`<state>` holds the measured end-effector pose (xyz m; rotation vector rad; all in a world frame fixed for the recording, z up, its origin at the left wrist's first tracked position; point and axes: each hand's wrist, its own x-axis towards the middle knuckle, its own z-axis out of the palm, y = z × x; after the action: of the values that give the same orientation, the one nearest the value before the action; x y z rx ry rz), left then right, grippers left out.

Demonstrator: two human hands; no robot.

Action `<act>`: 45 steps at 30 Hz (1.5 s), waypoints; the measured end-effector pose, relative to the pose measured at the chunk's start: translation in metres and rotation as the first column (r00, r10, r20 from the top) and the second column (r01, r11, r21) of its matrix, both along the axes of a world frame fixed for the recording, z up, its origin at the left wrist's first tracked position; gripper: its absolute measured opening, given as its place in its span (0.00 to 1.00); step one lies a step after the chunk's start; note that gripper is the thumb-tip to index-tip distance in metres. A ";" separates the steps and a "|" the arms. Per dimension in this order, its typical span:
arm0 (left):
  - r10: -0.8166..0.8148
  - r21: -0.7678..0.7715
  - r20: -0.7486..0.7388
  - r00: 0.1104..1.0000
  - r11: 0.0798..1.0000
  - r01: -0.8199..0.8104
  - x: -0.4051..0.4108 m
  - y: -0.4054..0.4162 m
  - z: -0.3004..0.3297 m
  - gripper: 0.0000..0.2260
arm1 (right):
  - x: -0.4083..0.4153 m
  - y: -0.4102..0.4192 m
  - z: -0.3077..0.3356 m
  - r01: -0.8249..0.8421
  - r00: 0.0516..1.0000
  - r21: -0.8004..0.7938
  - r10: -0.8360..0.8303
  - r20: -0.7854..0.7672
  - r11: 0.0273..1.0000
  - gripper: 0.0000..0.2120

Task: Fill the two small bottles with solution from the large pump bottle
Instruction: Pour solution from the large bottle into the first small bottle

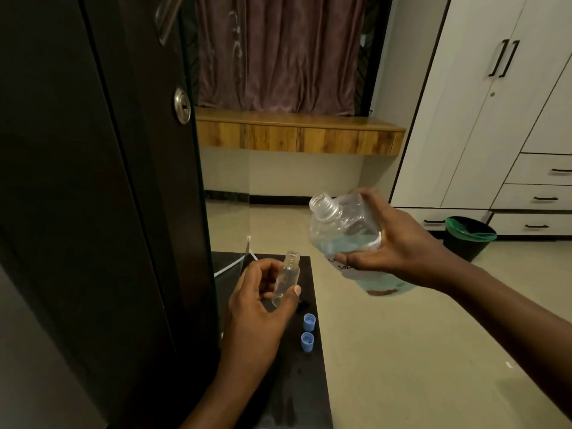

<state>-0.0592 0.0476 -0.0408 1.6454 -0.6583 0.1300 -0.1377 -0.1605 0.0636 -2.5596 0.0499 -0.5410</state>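
The left hand held a small, empty clear plastic bottle upright above the dark table, fingers wrapped behind, thumb across its front. The right hand clamped the uncapped large clear bottle of pale-blue liquid, tilted leftward.

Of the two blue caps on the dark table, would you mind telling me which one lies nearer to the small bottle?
The farther blue cap, just right of the left hand holding the small bottle; the other blue cap lies closer to the camera.
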 end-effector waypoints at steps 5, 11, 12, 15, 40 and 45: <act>0.022 0.000 -0.008 1.000 1.000 -0.022 -0.001 0.004 0.002 0.12 | -0.007 0.009 0.003 0.013 1.000 -0.194 -0.016 -0.017 0.981 0.41; 0.022 -0.032 0.004 1.000 0.999 -0.022 0.000 0.009 0.007 0.12 | -0.004 0.011 0.003 0.009 0.998 -0.345 -0.033 -0.062 0.939 0.42; 0.019 -0.032 0.007 1.000 0.999 -0.018 0.000 0.009 0.008 0.12 | -0.003 0.012 0.002 0.009 0.997 -0.359 -0.035 -0.066 0.933 0.42; 0.004 -0.032 0.011 1.000 0.999 -0.004 0.001 0.009 0.008 0.12 | -0.002 0.013 0.001 0.004 0.997 -0.410 -0.037 -0.072 0.912 0.42; -0.013 -0.014 0.040 0.999 1.000 0.014 0.008 0.010 0.004 0.12 | 0.001 0.017 0.015 -0.059 0.987 -0.585 -0.041 -0.155 0.809 0.41; -0.020 -0.026 0.035 0.999 0.999 0.021 0.008 0.009 0.004 0.12 | 0.002 0.015 0.017 -0.064 0.988 -0.607 -0.035 -0.150 0.792 0.42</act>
<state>-0.0511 0.0568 -0.0367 1.6132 -0.6970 0.1517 -0.1356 -0.1456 0.0809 -3.2356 -0.1125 -0.3905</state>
